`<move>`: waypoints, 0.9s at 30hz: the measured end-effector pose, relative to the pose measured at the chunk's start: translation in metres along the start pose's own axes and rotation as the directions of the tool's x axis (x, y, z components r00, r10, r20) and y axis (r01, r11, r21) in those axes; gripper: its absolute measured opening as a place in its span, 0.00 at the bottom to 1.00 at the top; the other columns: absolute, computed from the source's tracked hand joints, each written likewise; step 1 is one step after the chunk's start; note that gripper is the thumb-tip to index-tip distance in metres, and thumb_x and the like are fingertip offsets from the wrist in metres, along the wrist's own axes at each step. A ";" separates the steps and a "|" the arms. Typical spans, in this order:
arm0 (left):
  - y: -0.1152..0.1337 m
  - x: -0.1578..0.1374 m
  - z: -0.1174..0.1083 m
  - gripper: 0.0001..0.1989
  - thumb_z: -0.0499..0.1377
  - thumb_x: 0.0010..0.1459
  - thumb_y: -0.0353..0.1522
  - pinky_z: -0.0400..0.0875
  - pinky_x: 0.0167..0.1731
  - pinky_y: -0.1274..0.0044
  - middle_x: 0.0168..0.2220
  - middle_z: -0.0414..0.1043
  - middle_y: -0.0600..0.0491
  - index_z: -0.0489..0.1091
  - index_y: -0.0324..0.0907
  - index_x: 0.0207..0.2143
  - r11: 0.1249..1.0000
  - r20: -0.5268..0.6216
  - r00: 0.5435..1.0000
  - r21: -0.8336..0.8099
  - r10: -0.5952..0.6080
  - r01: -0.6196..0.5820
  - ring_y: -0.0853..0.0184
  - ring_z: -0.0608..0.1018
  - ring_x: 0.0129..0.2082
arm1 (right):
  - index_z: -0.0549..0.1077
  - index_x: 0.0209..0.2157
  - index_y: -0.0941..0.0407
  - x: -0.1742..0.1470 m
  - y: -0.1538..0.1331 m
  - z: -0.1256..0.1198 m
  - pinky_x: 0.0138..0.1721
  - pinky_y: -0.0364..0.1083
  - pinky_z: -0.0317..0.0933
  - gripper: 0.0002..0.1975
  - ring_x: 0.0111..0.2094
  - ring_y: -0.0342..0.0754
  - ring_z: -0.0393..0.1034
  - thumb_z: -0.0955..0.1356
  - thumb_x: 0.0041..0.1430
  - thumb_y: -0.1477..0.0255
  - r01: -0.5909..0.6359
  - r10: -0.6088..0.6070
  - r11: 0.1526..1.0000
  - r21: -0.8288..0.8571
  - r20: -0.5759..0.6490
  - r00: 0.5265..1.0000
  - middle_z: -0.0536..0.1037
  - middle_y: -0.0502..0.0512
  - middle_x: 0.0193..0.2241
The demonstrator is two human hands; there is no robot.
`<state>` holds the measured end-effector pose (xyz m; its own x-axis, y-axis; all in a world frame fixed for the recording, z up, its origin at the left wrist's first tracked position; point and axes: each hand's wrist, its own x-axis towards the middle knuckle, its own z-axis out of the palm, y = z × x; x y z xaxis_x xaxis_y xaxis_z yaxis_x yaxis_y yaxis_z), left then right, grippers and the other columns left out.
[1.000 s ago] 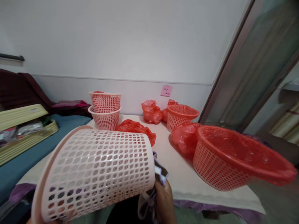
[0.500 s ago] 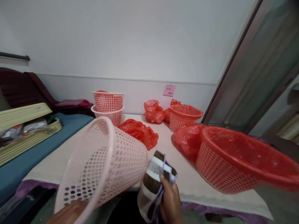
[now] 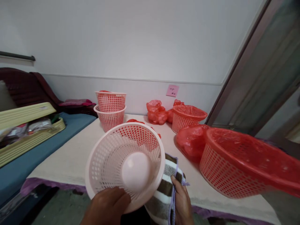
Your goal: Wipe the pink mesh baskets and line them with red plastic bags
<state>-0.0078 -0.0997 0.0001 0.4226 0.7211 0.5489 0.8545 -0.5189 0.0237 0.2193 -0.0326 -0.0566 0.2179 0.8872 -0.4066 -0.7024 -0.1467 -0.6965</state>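
Observation:
A pale pink perforated plastic basket (image 3: 137, 170) is tilted with its mouth facing me, its round solid bottom showing inside. My left hand (image 3: 109, 203) grips the near rim, fingers curled over it into the basket. To the right of the basket, my right hand (image 3: 181, 200) is closed on a brown, white and grey striped cloth (image 3: 161, 200) with purple edging. The cloth lies close against the basket's right side; whether it presses on the wall I cannot tell. Behind the basket, a crumpled red plastic bag (image 3: 136, 121) is mostly hidden.
Two stacked pink baskets (image 3: 111, 103) stand at the table's back left. Red-lined baskets (image 3: 187, 118) and a large one (image 3: 234, 168) stand at right, with red bags (image 3: 192, 140) around them. A white cloth covers the table (image 3: 70, 150). A yellow case (image 3: 53, 125) lies at left.
The basket has turned from lying sideways, mouth to the left, to facing me. My left hand has moved right and up with its rim. My right hand and the cloth have shifted slightly right.

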 end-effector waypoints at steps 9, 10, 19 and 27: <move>0.021 0.047 0.009 0.08 0.55 0.47 0.24 0.62 0.21 0.73 0.23 0.69 0.58 0.62 0.47 0.27 0.992 0.026 0.992 -0.015 0.126 -0.125 0.63 0.73 0.23 | 0.73 0.40 0.58 0.060 -0.025 -0.024 0.32 0.49 0.70 0.26 0.32 0.57 0.77 0.73 0.36 0.62 0.115 -0.123 0.979 -0.171 -0.040 0.992 0.81 0.53 0.27; 0.021 0.051 0.011 0.08 0.55 0.48 0.24 0.62 0.21 0.73 0.24 0.69 0.58 0.62 0.47 0.27 0.992 0.042 0.991 -0.007 0.129 -0.129 0.63 0.72 0.23 | 0.73 0.40 0.58 0.072 -0.031 -0.029 0.32 0.49 0.70 0.26 0.33 0.57 0.77 0.71 0.37 0.60 0.156 -0.171 0.960 -0.233 -0.048 0.984 0.81 0.54 0.28; 0.008 0.089 0.029 0.05 0.55 0.54 0.27 0.57 0.24 0.72 0.24 0.68 0.58 0.61 0.46 0.28 0.984 0.029 0.985 0.039 0.172 -0.173 0.64 0.69 0.24 | 0.70 0.39 0.58 0.149 -0.053 -0.096 0.53 0.62 0.54 0.29 0.52 0.69 0.64 0.65 0.40 0.51 0.185 -0.457 0.669 -0.720 -0.202 0.866 0.75 0.66 0.43; 0.032 0.134 0.063 0.07 0.55 0.57 0.29 0.56 0.24 0.72 0.24 0.66 0.57 0.60 0.44 0.27 0.958 -0.090 0.954 -0.002 0.285 -0.286 0.67 0.69 0.24 | 0.70 0.43 0.59 0.151 -0.022 -0.140 0.52 0.59 0.56 0.33 0.49 0.67 0.65 0.61 0.42 0.49 0.122 -0.527 0.518 -0.846 -0.204 0.825 0.74 0.69 0.45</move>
<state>0.0953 0.0097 0.0220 0.6197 0.4992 0.6055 0.6971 -0.7046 -0.1326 0.3625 0.0433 -0.1850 0.6884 0.7199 -0.0886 0.2361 -0.3380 -0.9110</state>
